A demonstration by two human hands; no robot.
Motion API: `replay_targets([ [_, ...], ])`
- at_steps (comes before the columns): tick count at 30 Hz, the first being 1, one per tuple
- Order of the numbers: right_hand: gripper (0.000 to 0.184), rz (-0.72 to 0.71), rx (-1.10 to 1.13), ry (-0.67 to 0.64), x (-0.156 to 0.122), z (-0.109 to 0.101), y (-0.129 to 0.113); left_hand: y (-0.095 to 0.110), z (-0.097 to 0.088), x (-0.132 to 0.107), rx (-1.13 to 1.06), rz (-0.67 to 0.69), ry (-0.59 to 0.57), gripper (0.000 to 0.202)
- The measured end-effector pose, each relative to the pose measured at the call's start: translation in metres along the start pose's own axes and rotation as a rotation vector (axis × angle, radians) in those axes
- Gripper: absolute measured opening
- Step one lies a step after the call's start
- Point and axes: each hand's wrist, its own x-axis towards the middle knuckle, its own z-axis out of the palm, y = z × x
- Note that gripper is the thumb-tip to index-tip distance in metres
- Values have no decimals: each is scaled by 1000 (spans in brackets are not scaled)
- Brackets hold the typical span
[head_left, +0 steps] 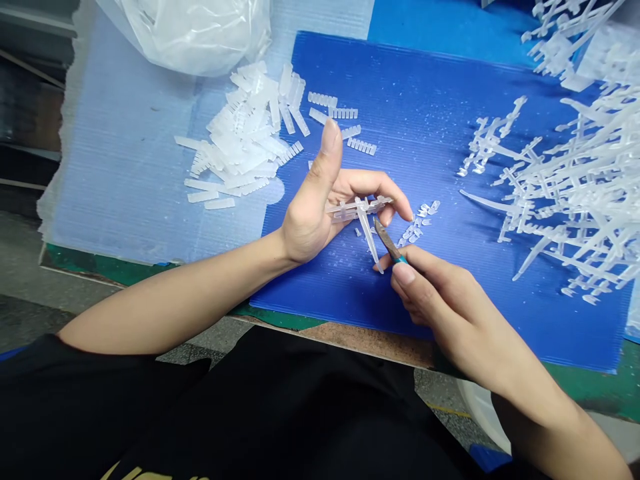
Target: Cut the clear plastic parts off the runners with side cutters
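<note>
My left hand (320, 207) supports a translucent plastic sprue (361, 207) across its curled fingers, with the thumb raised off it. From the sprue's crossbar, a tapered stem slants down toward my other hand. Nippers (387, 241) with dark metal jaws and a teal handle are gripped in my right hand (435, 287). Their tip points up, close beside the stem; whether they touch it I cannot tell. A few small clear clipped pieces (414, 230) lie on the blue sheet just beyond my right hand.
A heap of flat, comb-edged translucent strips (240, 140) lies left of centre, below a clear plastic bag (195, 33). On the right is a large tangled pile of sprues (575, 187). The blue corrugated sheet (500, 307) covers the table up to near its front edge.
</note>
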Motion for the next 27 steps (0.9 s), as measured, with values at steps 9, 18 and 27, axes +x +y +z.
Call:
replay_targets([
  [9,37,-10,64,-36,-3,1,-3,-1,3,-5,62,64,-5,110],
  [18,37,22,124,-36,-3,3,-4,-1,4,-5,154,94,8,109],
  [27,46,34,98,-78,-3,-1,-3,3,1,-5,156,40,-68,94],
])
